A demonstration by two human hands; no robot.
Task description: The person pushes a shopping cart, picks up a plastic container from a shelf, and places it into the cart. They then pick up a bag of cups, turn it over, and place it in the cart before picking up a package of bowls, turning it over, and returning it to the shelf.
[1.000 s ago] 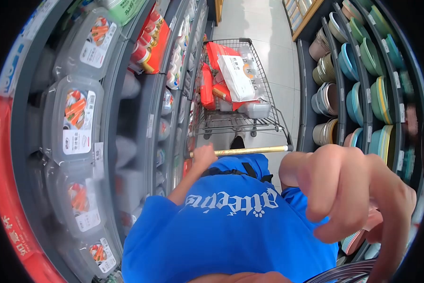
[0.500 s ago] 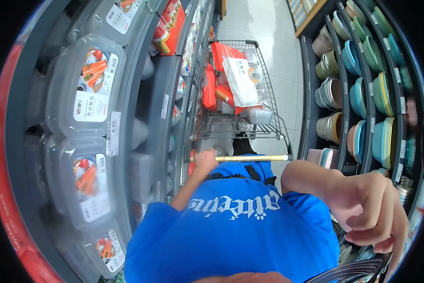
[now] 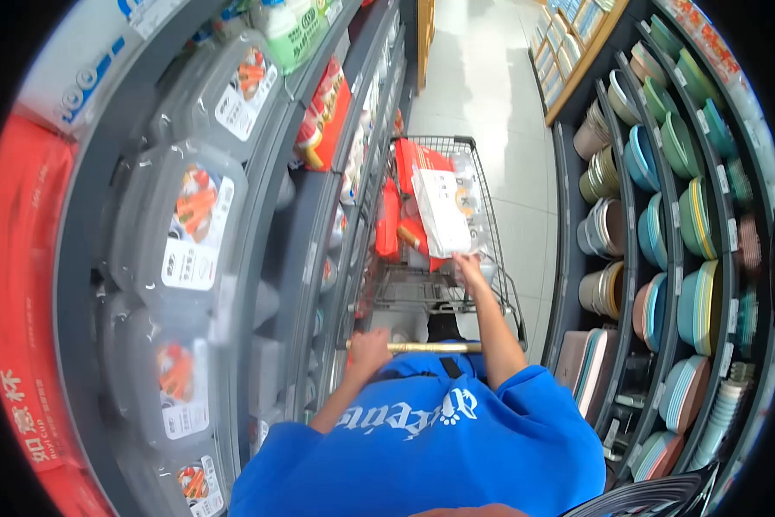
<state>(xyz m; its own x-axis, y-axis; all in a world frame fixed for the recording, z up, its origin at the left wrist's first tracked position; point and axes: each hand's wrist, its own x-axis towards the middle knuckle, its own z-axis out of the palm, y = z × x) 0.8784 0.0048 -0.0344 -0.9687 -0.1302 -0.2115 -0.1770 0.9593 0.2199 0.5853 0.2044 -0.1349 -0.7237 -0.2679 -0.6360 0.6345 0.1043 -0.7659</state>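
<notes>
My left hand (image 3: 371, 351) is wrapped round the left end of the cart's yellowish handle bar (image 3: 435, 347). My right hand (image 3: 468, 269) reaches over the bar into the wire shopping cart (image 3: 387, 302), at the lower end of a white package (image 3: 441, 211). Its fingers look bent against the package edge; whether they grip it is too small to tell. Red packages (image 3: 387, 220) lie beside and beneath the white one. Clear plastic items are at the right side of the cart, partly covered by the hand.
Shelves of clear lidded food boxes (image 3: 180, 224) line the left side. On the right, shelves hold stacked bowls (image 3: 697, 220) and pots (image 3: 600, 228). A pale tiled floor (image 3: 473, 86) runs ahead between them, past a wooden-framed rack (image 3: 568, 52).
My right hand has moved from the right, near the shelves, into the cart at the white package. The cart appears lower in view. My left hand stays on the bar.
</notes>
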